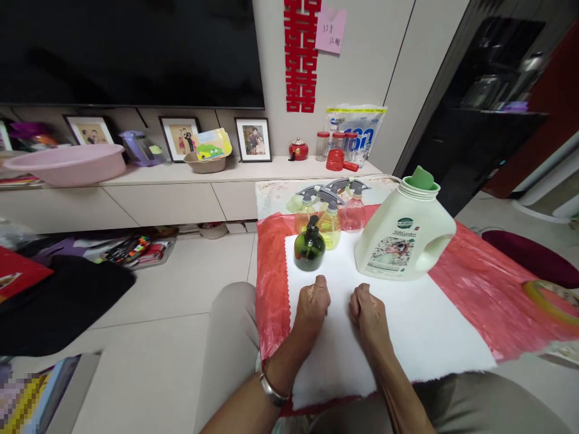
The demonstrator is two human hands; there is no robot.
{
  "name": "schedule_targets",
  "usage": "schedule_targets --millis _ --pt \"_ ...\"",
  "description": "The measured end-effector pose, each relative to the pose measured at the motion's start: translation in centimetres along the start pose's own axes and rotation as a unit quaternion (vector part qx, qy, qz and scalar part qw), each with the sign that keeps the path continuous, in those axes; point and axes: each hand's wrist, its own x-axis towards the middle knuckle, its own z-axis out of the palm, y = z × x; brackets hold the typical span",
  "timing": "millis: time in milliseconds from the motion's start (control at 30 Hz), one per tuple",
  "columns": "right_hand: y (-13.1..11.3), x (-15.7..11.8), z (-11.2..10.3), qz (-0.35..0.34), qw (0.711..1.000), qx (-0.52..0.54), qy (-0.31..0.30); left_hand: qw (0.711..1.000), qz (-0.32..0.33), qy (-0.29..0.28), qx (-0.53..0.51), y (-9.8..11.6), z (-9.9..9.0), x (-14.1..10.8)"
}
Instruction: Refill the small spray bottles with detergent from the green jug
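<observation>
The head-worn camera looks forward and down at the hands (312,304) close below.

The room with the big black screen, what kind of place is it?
It's probably a living room in someone's home. The big black television, the framed photos on a long low cabinet, and the red paper decoration on the wall suggest that.
</observation>
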Motion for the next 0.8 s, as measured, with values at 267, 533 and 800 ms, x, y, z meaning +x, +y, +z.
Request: schedule_targets --millis 267,533,800 --pt "0.21 -0.19 -0.15 0.029 0.999 -0.016 -0.01 1.0 -0.018 0.001 0.015 -0.03 0.11 0.14" --pt "-0.09 -0.34 -0.23 0.035 0.999 -0.026 -0.013 0.999 0.001 -0.005 0.036 0.42 0.2 0.06" --pt "-0.46 -0.36 -0.15 0.037 0.999 -0.031 -0.011 0.999 0.005 -0.001 0.038 0.65 0.26 -0.13"
